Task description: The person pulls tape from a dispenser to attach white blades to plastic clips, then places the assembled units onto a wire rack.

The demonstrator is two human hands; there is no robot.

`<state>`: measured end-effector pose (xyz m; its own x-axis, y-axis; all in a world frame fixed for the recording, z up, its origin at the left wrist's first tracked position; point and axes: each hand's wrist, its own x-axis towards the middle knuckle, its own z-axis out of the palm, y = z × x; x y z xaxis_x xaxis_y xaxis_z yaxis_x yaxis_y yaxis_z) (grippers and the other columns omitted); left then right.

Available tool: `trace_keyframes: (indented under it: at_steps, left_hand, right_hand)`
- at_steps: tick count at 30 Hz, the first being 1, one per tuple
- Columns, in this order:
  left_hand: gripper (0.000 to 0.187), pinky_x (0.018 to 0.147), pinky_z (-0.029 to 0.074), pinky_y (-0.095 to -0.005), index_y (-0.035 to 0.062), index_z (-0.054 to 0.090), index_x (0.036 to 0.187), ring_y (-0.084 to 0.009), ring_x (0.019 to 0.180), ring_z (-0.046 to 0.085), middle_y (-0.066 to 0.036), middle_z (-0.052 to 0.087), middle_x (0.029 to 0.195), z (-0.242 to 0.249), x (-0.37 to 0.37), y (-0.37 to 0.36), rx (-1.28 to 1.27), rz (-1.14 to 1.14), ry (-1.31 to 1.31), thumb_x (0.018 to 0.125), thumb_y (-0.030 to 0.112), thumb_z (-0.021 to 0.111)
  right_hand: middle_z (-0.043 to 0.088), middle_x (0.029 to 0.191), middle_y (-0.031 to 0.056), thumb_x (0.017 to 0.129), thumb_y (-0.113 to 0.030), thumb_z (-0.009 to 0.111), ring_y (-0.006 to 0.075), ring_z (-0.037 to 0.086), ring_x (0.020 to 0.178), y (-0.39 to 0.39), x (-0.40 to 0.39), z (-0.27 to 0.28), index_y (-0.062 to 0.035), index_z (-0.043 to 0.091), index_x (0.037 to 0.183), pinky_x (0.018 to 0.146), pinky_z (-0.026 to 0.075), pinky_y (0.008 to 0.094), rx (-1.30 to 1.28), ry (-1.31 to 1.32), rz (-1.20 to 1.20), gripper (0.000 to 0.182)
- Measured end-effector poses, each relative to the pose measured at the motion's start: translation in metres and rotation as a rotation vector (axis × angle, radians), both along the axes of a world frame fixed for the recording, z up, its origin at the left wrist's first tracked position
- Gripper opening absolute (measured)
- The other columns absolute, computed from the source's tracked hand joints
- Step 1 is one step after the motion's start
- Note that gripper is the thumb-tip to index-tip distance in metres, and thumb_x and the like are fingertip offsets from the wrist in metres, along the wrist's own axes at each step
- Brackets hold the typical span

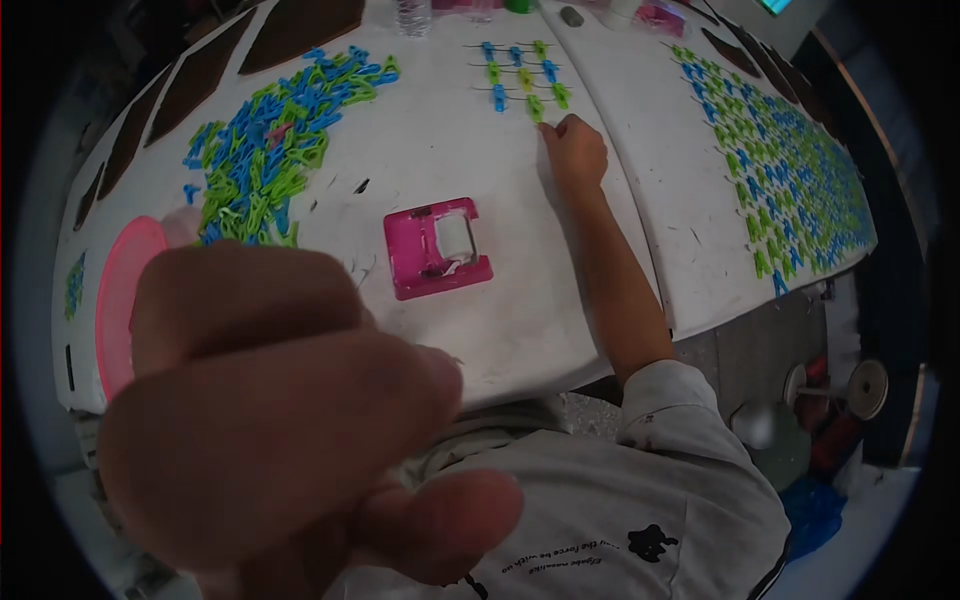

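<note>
Very near the camera, my left hand [270,410] fills the lower left, its fingers curled in and the thumb bent below. Whatever it may hold is hidden. My right hand [577,158] reaches out over the white table, thumb and forefinger pinched at the lower end of a green clothespin [536,107]. This clothespin sits slightly lower than its neighbours, a blue clothespin [499,98] and another green clothespin [561,96]. Above them, more blue, green and yellow clothespins lie in short rows with thin dark wires across them.
A large pile of blue and green clothespins [265,140] spreads over the left. Nearer me are a pink tape dispenser [405,255] and a pink basin [125,285]. Many rows of clothespins [790,180] cover the right table [690,250]. A clear bottle [412,18] stands at the back.
</note>
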<state>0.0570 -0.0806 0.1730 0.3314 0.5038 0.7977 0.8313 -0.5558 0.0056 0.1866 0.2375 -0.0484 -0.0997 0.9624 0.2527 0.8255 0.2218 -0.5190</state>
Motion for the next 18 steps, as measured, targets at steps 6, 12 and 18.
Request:
trace_keyframes:
  at_steps: [6, 12, 18]
  left_hand:
    - [0.011, 0.053, 0.042, -0.0327, 0.0193, 0.048, 0.102, -0.0202, 0.067, 0.049, -0.012, 0.053, 0.092, -0.012, 0.007, 0.012, -0.005, -0.061, -0.035, 0.097, 0.025, 0.056]
    - [0.01, 0.052, 0.041, -0.0324, 0.017, 0.049, 0.099, -0.0194, 0.064, 0.048, -0.011, 0.052, 0.087, -0.019, 0.014, 0.013, -0.042, -0.084, -0.065, 0.097, 0.025, 0.054]
    - [0.011, 0.051, 0.04, -0.0321, 0.0147, 0.049, 0.096, -0.0186, 0.062, 0.047, -0.01, 0.052, 0.082, -0.028, 0.018, 0.016, -0.065, -0.098, -0.099, 0.097, 0.025, 0.053]
  right_hand:
    - [0.071, 0.084, 0.0137, 0.081, -0.032, 0.076, 0.032, 0.069, 0.078, -0.001, -0.001, -0.003, -0.0039, 0.068, 0.083, 0.07, 0.054, 0.0429, 0.013, 0.014, 0.024, 0.029]
    - [0.071, 0.083, 0.0129, 0.08, -0.038, 0.077, 0.0314, 0.068, 0.079, 0.002, 0.0, -0.005, -0.0068, 0.07, 0.084, 0.072, 0.054, 0.0415, 0.009, -0.006, 0.023, 0.032]
    - [0.071, 0.084, 0.0128, 0.079, -0.039, 0.077, 0.0316, 0.069, 0.08, 0.002, 0.0, -0.008, -0.0078, 0.07, 0.084, 0.072, 0.054, 0.0414, 0.02, 0.01, 0.023, 0.032]
